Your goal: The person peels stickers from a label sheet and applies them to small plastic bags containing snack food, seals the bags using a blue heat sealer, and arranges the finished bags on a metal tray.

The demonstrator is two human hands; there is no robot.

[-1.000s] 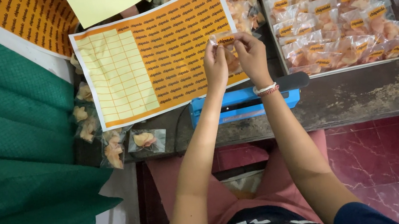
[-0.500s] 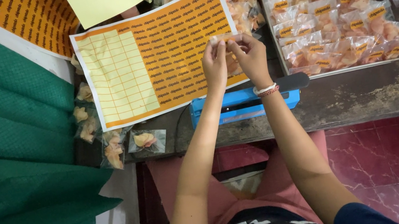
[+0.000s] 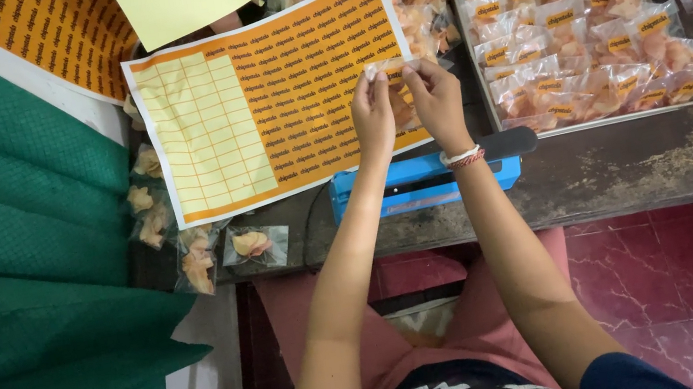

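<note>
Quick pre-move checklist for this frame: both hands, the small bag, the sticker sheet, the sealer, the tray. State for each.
1. Small bag pinched at its top edge by left hand and right hand: ok.
2. Sticker on that bag: orange patch shows near the fingers, full placement cannot tell.
3. Sticker sheet lies flat within reach, many orange stickers left: ok.
4. Blue sealer under the wrists, nothing lying on it: ok.
5. Tray of labelled bags looks full, free room cannot tell.
6. Loose bags sit at the table's near edge, close to falling: not ok.
</note>
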